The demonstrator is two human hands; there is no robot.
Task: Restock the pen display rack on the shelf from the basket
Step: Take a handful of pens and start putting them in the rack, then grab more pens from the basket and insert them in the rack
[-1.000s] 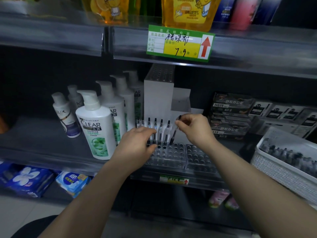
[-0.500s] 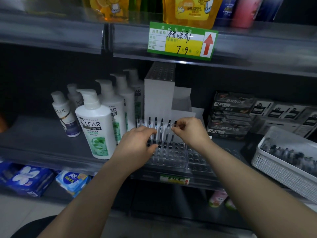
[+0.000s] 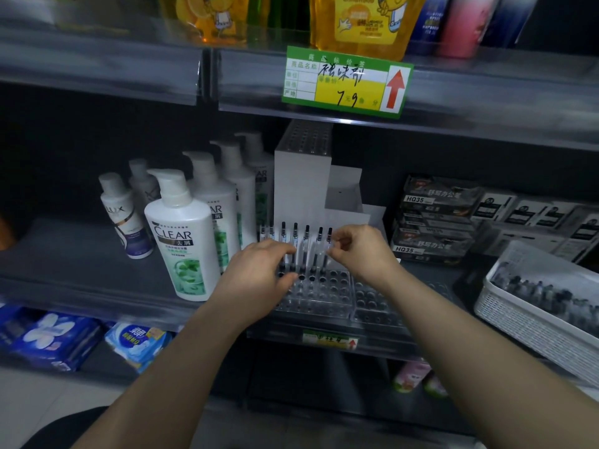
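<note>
- Shelf (image 3: 64, 254): dark; it carries every item listed below.
- Basket (image 3: 525, 322): white with a slotted wall, at the right edge of the shelf. Contents are dark and blurred.
- Pen display rack (image 3: 327, 293): clear, with rows of round holes, at the front edge of the shelf.
- Shampoo bottle (image 3: 183, 241): white, upright, just left of the rack.
- Left grip (image 3: 256, 283): lies on the rack's left part, fingers against the pens. Whether it holds one cannot be told.
- Right grip (image 3: 363, 257): narrow, pinching the rightmost pen (image 3: 329, 236).
- Row of pens (image 3: 295, 234): upright in the rack's rear holes.
</note>
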